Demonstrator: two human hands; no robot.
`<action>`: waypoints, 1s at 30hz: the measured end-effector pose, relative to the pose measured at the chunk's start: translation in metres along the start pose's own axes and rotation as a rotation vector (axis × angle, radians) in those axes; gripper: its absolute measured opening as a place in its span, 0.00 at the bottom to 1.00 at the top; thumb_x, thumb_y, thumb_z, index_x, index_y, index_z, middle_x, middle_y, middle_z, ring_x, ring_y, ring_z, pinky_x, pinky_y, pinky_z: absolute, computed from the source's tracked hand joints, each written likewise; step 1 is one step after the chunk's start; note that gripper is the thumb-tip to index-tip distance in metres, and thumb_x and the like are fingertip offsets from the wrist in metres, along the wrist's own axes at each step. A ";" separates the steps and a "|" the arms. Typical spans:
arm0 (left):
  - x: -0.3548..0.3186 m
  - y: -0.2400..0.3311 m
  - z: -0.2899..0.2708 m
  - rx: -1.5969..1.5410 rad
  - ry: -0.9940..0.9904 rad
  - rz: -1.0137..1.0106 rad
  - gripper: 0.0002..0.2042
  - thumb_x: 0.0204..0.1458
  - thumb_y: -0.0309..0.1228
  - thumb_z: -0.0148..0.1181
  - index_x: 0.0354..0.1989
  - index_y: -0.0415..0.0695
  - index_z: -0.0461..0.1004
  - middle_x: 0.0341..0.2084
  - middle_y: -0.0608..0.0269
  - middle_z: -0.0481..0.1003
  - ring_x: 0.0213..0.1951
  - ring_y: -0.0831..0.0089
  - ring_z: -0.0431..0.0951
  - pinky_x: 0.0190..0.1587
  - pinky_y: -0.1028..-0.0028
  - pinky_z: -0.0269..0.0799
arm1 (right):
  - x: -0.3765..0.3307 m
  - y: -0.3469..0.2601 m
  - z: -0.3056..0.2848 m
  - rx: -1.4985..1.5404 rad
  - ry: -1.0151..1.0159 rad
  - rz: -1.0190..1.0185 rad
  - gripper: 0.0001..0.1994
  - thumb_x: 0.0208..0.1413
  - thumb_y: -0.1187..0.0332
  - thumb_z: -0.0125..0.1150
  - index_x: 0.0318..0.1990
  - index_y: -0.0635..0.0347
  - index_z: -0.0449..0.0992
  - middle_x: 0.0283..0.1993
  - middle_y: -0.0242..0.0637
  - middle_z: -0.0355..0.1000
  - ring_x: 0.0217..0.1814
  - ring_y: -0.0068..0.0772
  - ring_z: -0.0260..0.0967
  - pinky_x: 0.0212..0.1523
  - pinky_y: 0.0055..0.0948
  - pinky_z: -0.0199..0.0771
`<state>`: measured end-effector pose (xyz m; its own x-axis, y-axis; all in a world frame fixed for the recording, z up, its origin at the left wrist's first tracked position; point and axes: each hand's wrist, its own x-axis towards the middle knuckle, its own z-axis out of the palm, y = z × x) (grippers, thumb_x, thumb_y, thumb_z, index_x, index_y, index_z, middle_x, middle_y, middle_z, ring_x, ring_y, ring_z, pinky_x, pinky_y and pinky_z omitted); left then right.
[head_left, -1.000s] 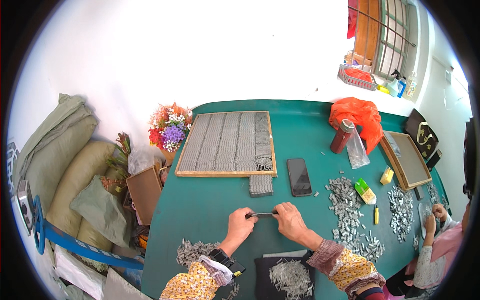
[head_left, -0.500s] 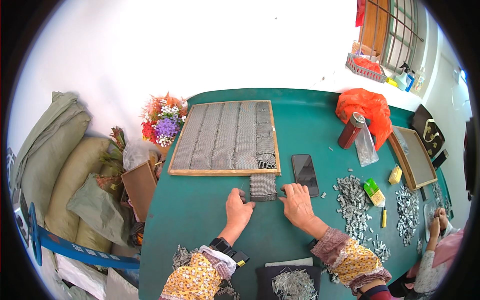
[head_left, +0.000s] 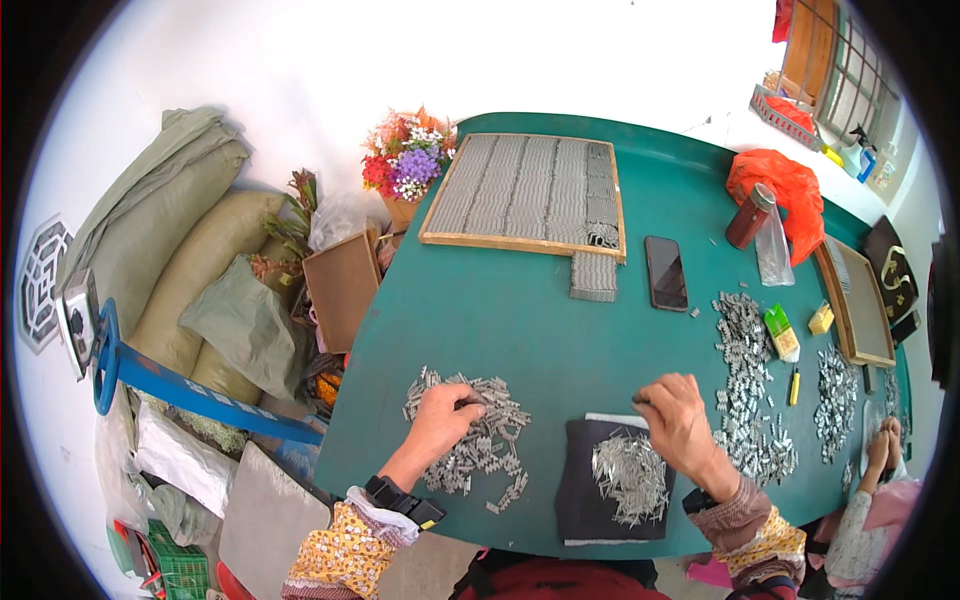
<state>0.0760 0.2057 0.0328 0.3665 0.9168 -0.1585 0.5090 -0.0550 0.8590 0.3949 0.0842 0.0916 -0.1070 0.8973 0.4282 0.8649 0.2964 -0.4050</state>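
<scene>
My left hand (head_left: 438, 428) is closed at the pile of small grey metal links (head_left: 492, 452) on the near left of the table. Its fingertips are curled together, and what they hold is too small to make out. My right hand (head_left: 682, 424) is pinched just above the upper right of a heap of thin silvery pins (head_left: 630, 478); anything in its fingers is hidden. Those pins lie on a dark cloth pad (head_left: 585, 515). Farther back, a block of linked grey metal strips (head_left: 594, 277) touches the front edge of a wooden-framed tray (head_left: 520, 243) filled with rows of such strips.
Right of the tray lie a phone (head_left: 667, 273), a dark red flask (head_left: 750, 216), an orange plastic bag (head_left: 778, 190) and more metal links (head_left: 745, 345). Another person's hands (head_left: 883, 445) are at the right edge. Flowers (head_left: 410, 165) and sacks (head_left: 200, 260) stand left.
Both hands have left the linked block by the tray and come nearer to me, the left to the link pile, the right over the pins. The view has shifted down and left.
</scene>
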 end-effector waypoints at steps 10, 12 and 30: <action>-0.073 0.003 0.040 0.060 -0.060 0.213 0.06 0.48 0.24 0.64 0.35 0.38 0.81 0.27 0.57 0.76 0.28 0.69 0.75 0.34 0.70 0.70 | -0.091 -0.070 0.015 0.071 0.062 0.162 0.05 0.45 0.77 0.65 0.31 0.61 0.75 0.29 0.36 0.71 0.33 0.41 0.68 0.39 0.37 0.63; -0.075 -0.001 0.049 0.114 0.021 0.230 0.08 0.47 0.24 0.65 0.37 0.41 0.81 0.25 0.57 0.73 0.27 0.66 0.75 0.33 0.69 0.70 | -0.106 -0.071 0.022 0.101 0.061 0.163 0.05 0.46 0.77 0.65 0.30 0.61 0.75 0.28 0.36 0.71 0.32 0.42 0.68 0.38 0.37 0.64; -0.063 0.002 0.057 0.363 0.139 0.423 0.03 0.49 0.20 0.58 0.31 0.40 0.76 0.29 0.56 0.69 0.32 0.53 0.75 0.35 0.60 0.71 | -0.117 -0.090 0.033 0.135 0.020 0.145 0.05 0.47 0.76 0.65 0.33 0.59 0.76 0.28 0.36 0.70 0.32 0.41 0.68 0.38 0.37 0.63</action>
<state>0.0980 0.1251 0.0172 0.5036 0.8272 0.2491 0.5841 -0.5385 0.6073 0.3137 -0.0366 0.0516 0.0254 0.9275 0.3730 0.7968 0.2065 -0.5678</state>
